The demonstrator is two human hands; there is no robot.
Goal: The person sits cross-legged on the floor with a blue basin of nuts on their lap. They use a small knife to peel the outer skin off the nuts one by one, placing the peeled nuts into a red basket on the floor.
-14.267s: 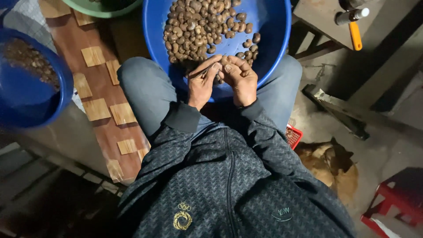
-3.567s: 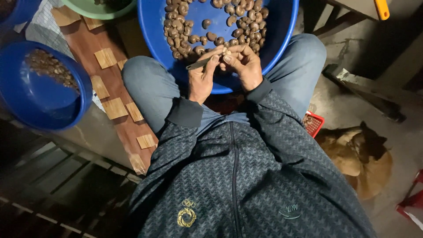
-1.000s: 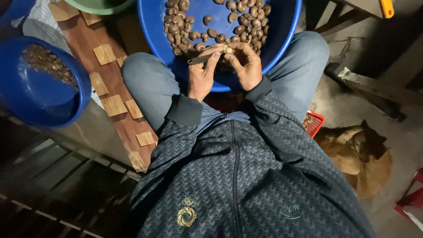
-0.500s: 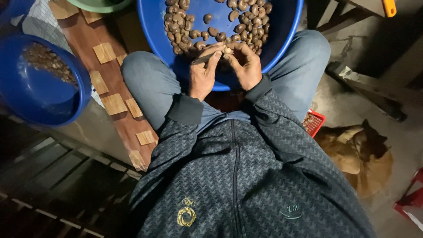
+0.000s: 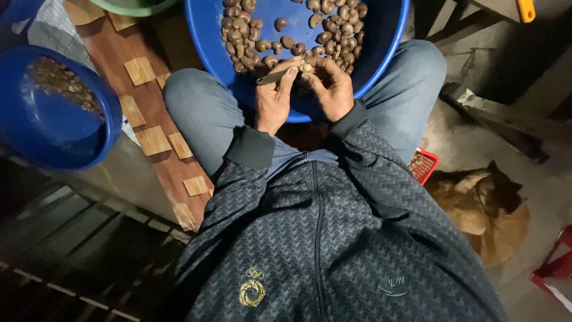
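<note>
**Position.** Person seated, head cam looking down over a dark patterned zip jacket [image 5: 333, 250] w/ grey jeans [image 5: 205, 116]. Large blue basin [image 5: 387, 42] sits between the knees, its near rim over the lap.

**Left hand** [image 5: 275, 98]: closed grip on a small knife [image 5: 273, 77], thin dark blade, lying approx. horizontal across the fingers, tip pointing left. Thumb stretched up twd the right hand.

**Right hand** [image 5: 330, 89]: fingers curled in, narrow pinch on a single cashew nut [image 5: 306, 67] at the fingertips, just beside the blade's inner end. Whether blade and nut touch: cannot tell. Both hands meet over the near rim of the basin, wrists resting close to the thighs.

**Basin contents.** Brown, kidney-shaped cashew nuts in shell [image 5: 250, 30], heaped along the far and left parts; bare blue floor shows in the middle.

**Surroundings.**
- Second blue bowl [image 5: 56, 134], to the person's left, holding a layer of small brown bits; well apart from the hands.
- Green bowl [image 5: 131, 6], rim only, at top edge.
- Wooden board [image 5: 149, 119] w/ pale square inlays, running alongside the left leg.
- Small red basket [image 5: 424, 166], partly hidden behind the right thigh.
- Tan dog [image 5: 482, 206] lying on the concrete floor at right.
</note>
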